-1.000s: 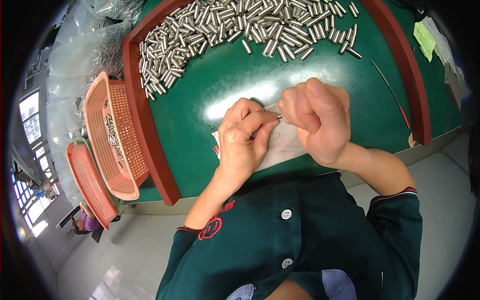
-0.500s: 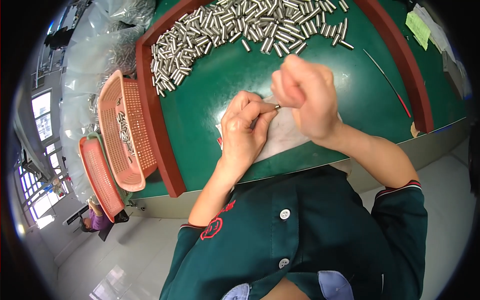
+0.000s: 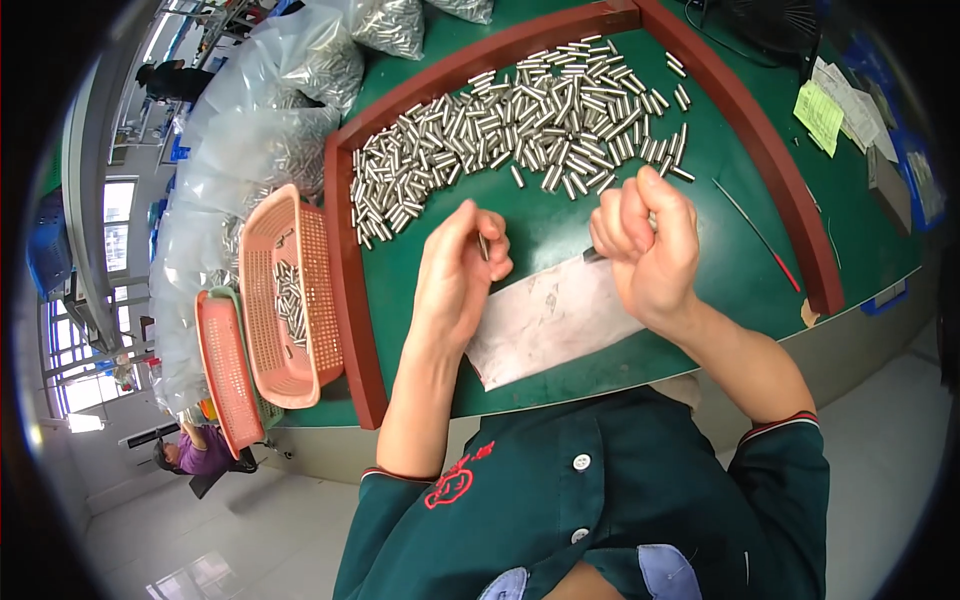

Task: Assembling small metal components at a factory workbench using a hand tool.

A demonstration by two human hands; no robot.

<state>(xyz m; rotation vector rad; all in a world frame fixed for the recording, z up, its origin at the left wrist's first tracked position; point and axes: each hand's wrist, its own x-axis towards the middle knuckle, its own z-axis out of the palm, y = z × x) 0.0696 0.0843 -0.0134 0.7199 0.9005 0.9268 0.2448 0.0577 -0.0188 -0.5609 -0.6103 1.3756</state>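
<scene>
My left hand (image 3: 458, 272) is raised over the table with its fingers curled, pinching a small silver metal pin (image 3: 483, 247) that shows between them. To the right, my right hand (image 3: 652, 248) is closed in a fist above the corner of a stained whitish cloth (image 3: 555, 325). A short dark end pokes out at the fist's left side; the rest of what it grips is hidden. Beyond both hands a heap of short silver metal pins (image 3: 545, 120) spreads over the green table.
Red-brown rails (image 3: 352, 300) frame the work area. A pink basket (image 3: 325, 300) holding some pins stands left, beside another pink basket (image 3: 222, 375). Clear bags of pins (image 3: 300, 145) line the far left. A red-handled thin tool (image 3: 765, 245) lies right, near yellow-green paper (image 3: 818, 118).
My hands have moved apart. The left hand has lifted the pin off the cloth, and the right fist has come down to the cloth's right side. The view has shifted, showing more of the far table.
</scene>
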